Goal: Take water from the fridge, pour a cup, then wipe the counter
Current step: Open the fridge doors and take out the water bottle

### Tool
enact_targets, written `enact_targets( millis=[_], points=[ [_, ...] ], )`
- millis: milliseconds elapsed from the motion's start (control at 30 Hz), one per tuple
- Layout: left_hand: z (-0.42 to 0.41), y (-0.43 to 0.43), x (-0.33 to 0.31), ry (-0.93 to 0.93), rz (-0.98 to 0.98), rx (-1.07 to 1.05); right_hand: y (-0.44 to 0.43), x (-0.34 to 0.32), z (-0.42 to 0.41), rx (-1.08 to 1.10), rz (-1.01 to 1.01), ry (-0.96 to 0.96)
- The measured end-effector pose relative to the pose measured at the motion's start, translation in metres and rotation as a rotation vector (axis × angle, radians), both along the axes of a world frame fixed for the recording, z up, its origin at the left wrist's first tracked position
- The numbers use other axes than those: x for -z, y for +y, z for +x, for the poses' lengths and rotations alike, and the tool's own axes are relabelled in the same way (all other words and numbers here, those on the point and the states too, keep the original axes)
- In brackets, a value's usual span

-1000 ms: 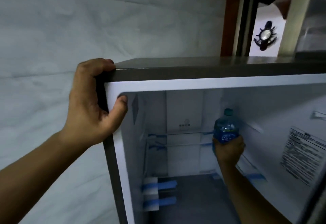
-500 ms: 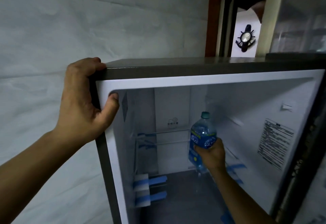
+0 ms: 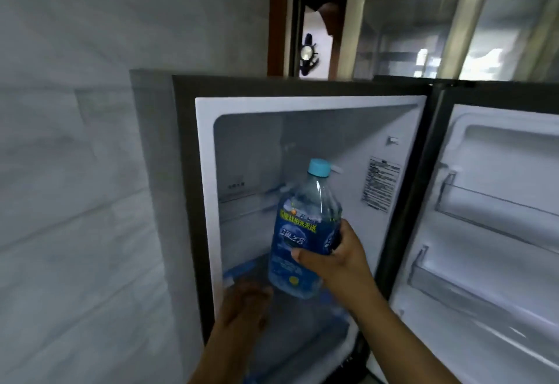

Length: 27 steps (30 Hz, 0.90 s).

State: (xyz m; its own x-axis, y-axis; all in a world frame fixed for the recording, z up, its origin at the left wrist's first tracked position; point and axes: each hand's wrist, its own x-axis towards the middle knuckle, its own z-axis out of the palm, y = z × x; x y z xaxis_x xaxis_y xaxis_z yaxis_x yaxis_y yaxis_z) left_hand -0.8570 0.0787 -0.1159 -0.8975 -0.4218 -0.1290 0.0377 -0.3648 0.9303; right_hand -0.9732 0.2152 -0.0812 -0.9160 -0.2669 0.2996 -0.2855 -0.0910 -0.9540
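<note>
Right hand (image 3: 338, 265): wrapped round the lower half of the bottle (image 3: 299, 232), thumb across the front of the blue label, fingers round the far side. The bottle is close to upright and held in the air at the open front of the fridge (image 3: 205, 172). Its pale blue cap (image 3: 319, 167) is above the hand.

Left hand (image 3: 245, 305): below and to the left of the right hand, just under the bottle's base. It is motion-blurred, so I cannot tell whether its fingers are spread or curled, or whether it touches the bottle.

Behind both hands: white fridge interior, with a shelf (image 3: 251, 205) beyond the bottle to the left of the right hand. A printed sticker (image 3: 382, 184) is on the inner wall, above and right of that hand.

Right of the right hand: the fridge door (image 3: 499, 148) is swung open, with two clear door racks, an upper (image 3: 484, 202) and a lower (image 3: 453, 287).

Left of the left hand: grey fridge side, then a pale wall (image 3: 75, 172) with faint seams.

Above, beyond the fridge top: a window (image 3: 408, 36) in a dark red-brown frame, and a small dark ornament (image 3: 307, 54) with a round pale centre beside it.
</note>
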Motion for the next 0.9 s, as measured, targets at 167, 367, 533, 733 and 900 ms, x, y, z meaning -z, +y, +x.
enact_targets(
  millis=[167,367,533,733,900],
  points=[
    [0.009,0.018,-0.006,-0.12,0.418,0.367,0.037,0.001,0.087,0.144,0.036,-0.03],
    [0.047,0.062,0.011,-0.172,0.547,0.684,0.098,0.01,0.169,0.357,0.12,-0.05],
    [0.075,0.112,0.021,-0.199,0.528,0.916,0.155,0.018,0.236,0.508,0.16,-0.074],
    [0.131,0.205,0.043,-0.258,0.493,1.206,0.234,0.031,0.34,0.727,0.163,-0.142],
    [0.205,0.301,0.074,-0.296,0.418,1.419,0.312,0.043,0.457,0.909,0.145,-0.2]
  ],
)
